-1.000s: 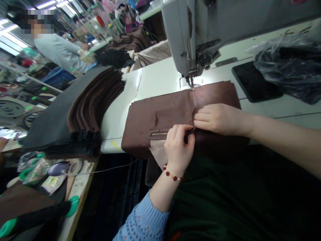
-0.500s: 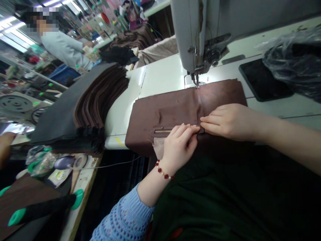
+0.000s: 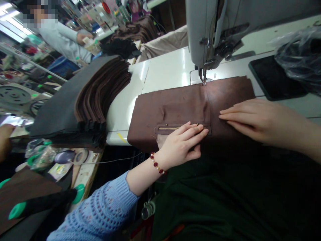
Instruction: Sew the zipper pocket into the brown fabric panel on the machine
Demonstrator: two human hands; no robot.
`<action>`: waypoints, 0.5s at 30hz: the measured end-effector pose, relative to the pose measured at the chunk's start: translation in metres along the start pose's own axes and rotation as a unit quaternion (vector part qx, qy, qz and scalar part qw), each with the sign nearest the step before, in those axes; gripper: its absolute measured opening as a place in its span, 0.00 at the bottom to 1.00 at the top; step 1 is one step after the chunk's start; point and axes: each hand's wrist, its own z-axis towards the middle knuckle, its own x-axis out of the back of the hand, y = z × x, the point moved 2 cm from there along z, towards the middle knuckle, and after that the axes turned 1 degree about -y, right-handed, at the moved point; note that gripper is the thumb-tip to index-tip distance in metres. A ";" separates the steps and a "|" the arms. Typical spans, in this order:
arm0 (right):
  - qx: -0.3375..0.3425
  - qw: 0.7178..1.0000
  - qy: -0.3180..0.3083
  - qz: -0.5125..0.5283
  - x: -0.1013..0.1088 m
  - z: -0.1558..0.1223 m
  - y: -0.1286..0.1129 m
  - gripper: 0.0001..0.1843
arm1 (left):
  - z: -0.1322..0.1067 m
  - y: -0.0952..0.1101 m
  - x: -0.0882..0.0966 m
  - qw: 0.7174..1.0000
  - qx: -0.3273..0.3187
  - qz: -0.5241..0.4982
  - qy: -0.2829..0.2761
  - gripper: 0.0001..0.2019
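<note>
Grips open, L hand (image 3: 182,145) on brown fabric panel (image 3: 180,108) by zipper (image 3: 169,128), R hand (image 3: 253,120) flat on it, mach. needle (image 3: 204,78) at edge

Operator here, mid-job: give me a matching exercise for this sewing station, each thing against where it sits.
Things:
1 left hand
2 right hand
3 machine needle
4 stack of brown fabric pieces

Places:
A at the far edge of the brown fabric panel
B fingertips at the right end of the zipper
C on the panel, right of the zipper
D left of the panel

Pairs: 1B, 2C, 3A, 4D
</note>
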 end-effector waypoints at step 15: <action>-0.481 0.843 -0.103 0.220 -0.018 -0.133 -0.034 0.14 | 0.001 -0.002 0.002 0.998 0.033 -0.053 -0.004 0.22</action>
